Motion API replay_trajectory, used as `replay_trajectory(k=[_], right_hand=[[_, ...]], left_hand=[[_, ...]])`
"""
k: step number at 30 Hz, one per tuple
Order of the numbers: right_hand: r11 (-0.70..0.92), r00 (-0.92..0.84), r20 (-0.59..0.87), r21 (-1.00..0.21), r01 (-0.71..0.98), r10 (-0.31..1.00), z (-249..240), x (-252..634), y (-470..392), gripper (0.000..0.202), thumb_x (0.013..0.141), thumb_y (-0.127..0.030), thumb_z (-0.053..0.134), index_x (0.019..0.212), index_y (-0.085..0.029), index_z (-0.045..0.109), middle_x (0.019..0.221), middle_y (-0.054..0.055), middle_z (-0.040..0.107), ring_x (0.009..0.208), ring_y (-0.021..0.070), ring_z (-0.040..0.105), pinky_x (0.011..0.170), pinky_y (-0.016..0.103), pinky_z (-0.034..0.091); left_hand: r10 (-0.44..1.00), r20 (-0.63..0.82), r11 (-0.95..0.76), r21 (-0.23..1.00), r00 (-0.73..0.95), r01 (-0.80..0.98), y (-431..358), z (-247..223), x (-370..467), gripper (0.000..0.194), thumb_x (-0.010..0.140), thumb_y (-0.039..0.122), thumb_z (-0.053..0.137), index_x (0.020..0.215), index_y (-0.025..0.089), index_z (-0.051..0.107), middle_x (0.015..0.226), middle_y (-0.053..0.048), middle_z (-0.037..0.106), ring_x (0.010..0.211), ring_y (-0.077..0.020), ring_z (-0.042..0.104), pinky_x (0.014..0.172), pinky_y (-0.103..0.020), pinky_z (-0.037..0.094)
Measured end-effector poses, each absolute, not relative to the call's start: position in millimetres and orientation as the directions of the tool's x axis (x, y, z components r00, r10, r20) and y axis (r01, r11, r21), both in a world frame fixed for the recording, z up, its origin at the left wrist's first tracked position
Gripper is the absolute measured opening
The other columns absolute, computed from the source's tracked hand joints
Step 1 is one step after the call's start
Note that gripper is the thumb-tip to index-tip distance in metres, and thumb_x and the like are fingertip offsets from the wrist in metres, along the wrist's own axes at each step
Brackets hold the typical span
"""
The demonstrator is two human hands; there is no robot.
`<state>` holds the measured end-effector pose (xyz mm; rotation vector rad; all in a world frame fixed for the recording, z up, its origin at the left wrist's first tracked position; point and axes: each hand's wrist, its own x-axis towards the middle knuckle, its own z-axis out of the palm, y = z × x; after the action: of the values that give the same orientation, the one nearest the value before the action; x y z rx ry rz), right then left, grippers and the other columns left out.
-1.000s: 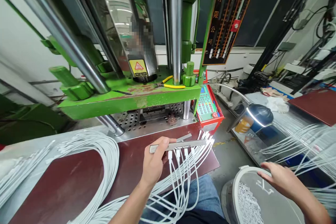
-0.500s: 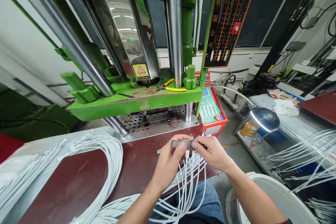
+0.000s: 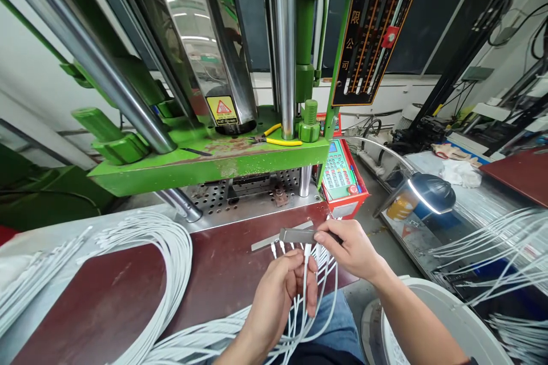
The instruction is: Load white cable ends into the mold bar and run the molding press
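Observation:
A dark flat metal bar (image 3: 297,235) is pinched at its right end by my right hand (image 3: 349,248). Just below the bar, my left hand (image 3: 280,291) is closed round a white cable (image 3: 305,279) whose white connector points up toward the bar. More white cables with small connectors fan out behind my fingers, their ends near a thin light metal strip (image 3: 265,242) on the dark red tabletop (image 3: 222,262). My left fingertips partly hide these cables.
A green press (image 3: 214,162) with steel columns stands ahead, yellow-handled pliers (image 3: 282,141) on its ledge. Coiled white cables (image 3: 180,262) lie left. Right are a red control box (image 3: 342,177), a lamp (image 3: 432,194) and a white bin (image 3: 440,308).
My left hand has let go of the metal bar and moved down onto a white cable. My right hand still holds the bar. The view has shifted slightly.

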<state>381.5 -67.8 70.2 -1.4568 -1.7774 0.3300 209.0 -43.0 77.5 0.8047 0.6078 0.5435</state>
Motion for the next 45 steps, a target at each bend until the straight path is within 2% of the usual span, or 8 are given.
replay_trajectory(k=[3, 8, 12, 30, 37, 45], right_hand=[[0.304, -0.02, 0.428, -0.609, 0.733, 0.904, 70, 380, -68, 0.029, 0.093, -0.037, 0.048, 0.077, -0.016, 0.06, 0.06, -0.002, 0.056, 0.053, 0.0082, 0.046, 0.055, 0.022, 0.033], [0.32, -0.039, 0.451, -0.567, 0.759, 0.892, 73, 376, -68, 0.031, 0.093, -0.038, 0.047, 0.076, -0.016, 0.06, 0.061, 0.0, 0.059, 0.053, 0.0088, 0.048, 0.055, 0.022, 0.033], [0.326, -0.046, 0.462, -0.548, 0.77, 0.886, 75, 374, -69, 0.032, 0.093, -0.039, 0.047, 0.076, -0.016, 0.06, 0.06, 0.0, 0.059, 0.052, 0.009, 0.048, 0.054, 0.022, 0.034], [0.32, -0.044, 0.472, -0.524, 0.79, 0.881, 77, 373, -73, 0.032, 0.093, -0.039, 0.047, 0.075, -0.016, 0.061, 0.062, 0.0, 0.06, 0.053, 0.0096, 0.048, 0.055, 0.023, 0.033], [0.329, -0.042, 0.499, -0.505, 0.798, 0.866, 77, 373, -75, 0.031, 0.093, -0.038, 0.048, 0.077, -0.016, 0.062, 0.062, 0.001, 0.061, 0.052, 0.0091, 0.049, 0.054, 0.022, 0.033], [0.325, -0.046, 0.468, -0.536, 0.779, 0.883, 78, 373, -75, 0.03, 0.093, -0.038, 0.048, 0.077, -0.016, 0.062, 0.063, 0.001, 0.062, 0.053, 0.0094, 0.05, 0.055, 0.022, 0.034]], left_hand=[[0.618, -0.308, 0.612, 0.766, 0.723, -0.197, -43, 78, 209, 0.028, 0.085, 0.034, 0.039, 0.077, 0.013, 0.056, 0.043, -0.005, 0.056, 0.035, -0.0155, 0.047, 0.044, -0.026, 0.035], [0.577, -0.352, 0.701, 0.676, 0.737, -0.226, -43, 76, 210, 0.022, 0.081, 0.03, 0.043, 0.07, 0.015, 0.054, 0.038, 0.003, 0.043, 0.029, -0.0073, 0.028, 0.037, -0.021, 0.019], [0.589, -0.35, 0.695, 0.679, 0.728, -0.236, -44, 75, 210, 0.022, 0.08, 0.03, 0.045, 0.064, 0.016, 0.051, 0.038, 0.005, 0.039, 0.03, -0.0058, 0.024, 0.037, -0.021, 0.017], [0.681, -0.324, 0.57, 0.798, 0.657, -0.197, -49, 68, 208, 0.024, 0.081, 0.032, 0.046, 0.063, 0.018, 0.046, 0.041, 0.005, 0.039, 0.036, -0.0068, 0.024, 0.037, -0.021, 0.015], [0.676, -0.312, 0.556, 0.81, 0.667, -0.185, -49, 67, 209, 0.026, 0.084, 0.034, 0.044, 0.064, 0.018, 0.047, 0.039, 0.005, 0.038, 0.035, -0.0069, 0.022, 0.036, -0.021, 0.014], [0.651, -0.308, 0.587, 0.784, 0.694, -0.203, -49, 68, 209, 0.024, 0.082, 0.033, 0.042, 0.064, 0.018, 0.048, 0.039, 0.004, 0.039, 0.034, -0.0072, 0.023, 0.037, -0.021, 0.015]])
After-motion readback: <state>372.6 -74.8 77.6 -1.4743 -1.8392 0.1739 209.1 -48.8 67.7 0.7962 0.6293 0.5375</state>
